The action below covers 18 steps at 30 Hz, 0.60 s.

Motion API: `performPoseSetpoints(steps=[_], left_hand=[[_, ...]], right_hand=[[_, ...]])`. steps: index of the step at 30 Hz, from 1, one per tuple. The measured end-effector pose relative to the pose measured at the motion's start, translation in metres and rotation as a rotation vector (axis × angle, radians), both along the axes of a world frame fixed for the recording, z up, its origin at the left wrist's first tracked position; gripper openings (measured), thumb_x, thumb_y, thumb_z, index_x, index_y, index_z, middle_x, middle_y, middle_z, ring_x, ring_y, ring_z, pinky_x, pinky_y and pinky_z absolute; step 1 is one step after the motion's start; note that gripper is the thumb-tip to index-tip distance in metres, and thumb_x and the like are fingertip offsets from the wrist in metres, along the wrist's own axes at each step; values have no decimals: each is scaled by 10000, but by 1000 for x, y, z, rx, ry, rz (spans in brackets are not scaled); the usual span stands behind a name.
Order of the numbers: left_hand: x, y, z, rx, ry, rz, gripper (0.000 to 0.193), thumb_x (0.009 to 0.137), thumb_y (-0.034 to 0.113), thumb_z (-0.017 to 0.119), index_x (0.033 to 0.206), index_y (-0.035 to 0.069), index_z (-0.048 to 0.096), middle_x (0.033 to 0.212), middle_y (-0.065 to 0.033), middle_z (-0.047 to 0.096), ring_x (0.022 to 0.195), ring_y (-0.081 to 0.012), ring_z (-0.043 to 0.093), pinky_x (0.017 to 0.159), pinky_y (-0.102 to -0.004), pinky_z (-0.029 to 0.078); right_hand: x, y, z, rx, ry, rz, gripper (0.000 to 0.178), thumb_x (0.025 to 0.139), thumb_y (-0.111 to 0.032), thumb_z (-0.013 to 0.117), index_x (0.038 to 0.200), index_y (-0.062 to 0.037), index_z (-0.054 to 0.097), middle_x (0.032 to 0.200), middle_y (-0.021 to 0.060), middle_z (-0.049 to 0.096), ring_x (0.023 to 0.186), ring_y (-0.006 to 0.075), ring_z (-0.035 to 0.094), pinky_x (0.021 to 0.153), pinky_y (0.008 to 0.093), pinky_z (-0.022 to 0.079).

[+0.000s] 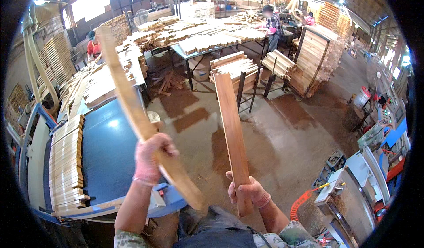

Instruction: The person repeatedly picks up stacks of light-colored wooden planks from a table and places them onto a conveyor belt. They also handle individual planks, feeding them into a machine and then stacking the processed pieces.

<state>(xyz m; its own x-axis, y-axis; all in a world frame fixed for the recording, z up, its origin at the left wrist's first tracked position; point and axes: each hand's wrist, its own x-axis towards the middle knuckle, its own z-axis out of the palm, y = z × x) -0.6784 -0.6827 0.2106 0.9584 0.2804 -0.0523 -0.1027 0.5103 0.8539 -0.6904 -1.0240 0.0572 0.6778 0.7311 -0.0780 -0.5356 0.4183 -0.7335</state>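
My left hand (152,156), in a pinkish glove, is closed around a long, light wooden board (128,95). That board is tilted and a little blurred; its far end rises to the upper left and its near end reaches my lap. My right hand (248,191), gloved too, grips a darker, reddish-brown wooden board (232,128) near its lower end. This second board stands nearly upright in view, with a toothed, finger-jointed far end. The two boards are apart. To the left, a row of wooden strips (66,164) lies side by side on a dark blue table (108,144).
Tables heaped with wood pieces (212,40) stand ahead. A rack of short boards (236,64) and a tall framed stack (313,60) are beyond the floor. At right are a machine (353,204) and an orange coiled hose (302,201). A co-worker (272,27) stands at the back.
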Motion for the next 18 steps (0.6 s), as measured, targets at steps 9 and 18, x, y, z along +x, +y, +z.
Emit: performPoseSetpoints(steps=[9,18], left_hand=[[189,-104,-95,-73,206,-170,396,929,72,723,1285,47,552,857,-76,607,681,-233,683,603,-428,610],[385,-171,-155,380,67,-57,476,1003,478,791,1155,56,631,871,-55,686,729,-182,681,697,-358,586]], right_hand=[[109,-32,-11,-275,-111,-285,613,985,-321,773,1483,-13,591,914,130,740,783,241,715,749,400,587],[314,5,2,-978,-616,-465,579,1056,-449,698,1416,-3,613,1035,91,761,991,197,688,895,373,552]])
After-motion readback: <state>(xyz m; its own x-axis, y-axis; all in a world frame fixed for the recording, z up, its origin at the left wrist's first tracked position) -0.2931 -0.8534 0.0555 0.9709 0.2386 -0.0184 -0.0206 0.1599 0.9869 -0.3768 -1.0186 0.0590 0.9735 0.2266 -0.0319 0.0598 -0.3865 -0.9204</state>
